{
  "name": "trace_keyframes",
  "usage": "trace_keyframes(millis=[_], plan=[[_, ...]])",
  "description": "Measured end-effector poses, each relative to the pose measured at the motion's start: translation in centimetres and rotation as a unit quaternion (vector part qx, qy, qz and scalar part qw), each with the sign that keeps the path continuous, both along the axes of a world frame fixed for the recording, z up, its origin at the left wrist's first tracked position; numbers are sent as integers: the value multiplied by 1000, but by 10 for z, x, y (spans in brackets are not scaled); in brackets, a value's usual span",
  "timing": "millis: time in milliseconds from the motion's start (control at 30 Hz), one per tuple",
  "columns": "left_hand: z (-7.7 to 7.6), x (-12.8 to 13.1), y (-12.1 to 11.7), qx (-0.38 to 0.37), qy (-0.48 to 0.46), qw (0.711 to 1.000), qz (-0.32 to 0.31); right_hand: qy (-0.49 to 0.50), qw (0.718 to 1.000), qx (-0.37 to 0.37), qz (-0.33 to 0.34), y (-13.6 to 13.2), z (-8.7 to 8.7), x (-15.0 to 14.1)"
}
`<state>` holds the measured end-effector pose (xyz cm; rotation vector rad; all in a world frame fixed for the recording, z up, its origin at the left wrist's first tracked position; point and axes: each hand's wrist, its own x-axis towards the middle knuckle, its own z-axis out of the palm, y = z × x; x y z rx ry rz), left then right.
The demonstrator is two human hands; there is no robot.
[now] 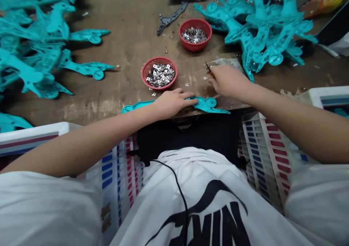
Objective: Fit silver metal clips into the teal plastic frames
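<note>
A long turquoise plastic part (208,104) lies along the front edge of the wooden table. My left hand (174,102) rests on its middle with the fingers stretched out and spread, covering that stretch of it; the thumb is hidden. To the right and a little farther back, my right hand (227,79) is closed around a thin tool (208,68) with a dark, narrow tip and an orange-yellow handle. The tool's tip points up and left, apart from the part. Just beyond my left hand stands a red basket (144,79) of small shiny metal clips (160,75).
A second red basket (195,49) of metal pieces stands farther back, near a dark grey part (171,17). Turquoise parts are heaped at left (29,46) and right (261,31). Loose clips (187,84) dot the table. Plastic crates (265,148) flank my lap.
</note>
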<state>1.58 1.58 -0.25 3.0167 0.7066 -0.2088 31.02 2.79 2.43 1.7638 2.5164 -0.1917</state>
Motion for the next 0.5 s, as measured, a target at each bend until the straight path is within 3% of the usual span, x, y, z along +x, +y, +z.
trace_keyframes(millis=[133,267,400,500], plan=[[-3,-3,2,-13,-12,1000,-2,-51,997,61,25,10,-6,7],[-11,-5,7,-43,-53,997,28,-19,994,111,12,19,-7,26],[-10,-3,10,-43,-58,996,50,29,996,89,-12,16,-14,35],[0,-1,9,-26,-56,997,47,16,999,46,-15,3,-17,25]])
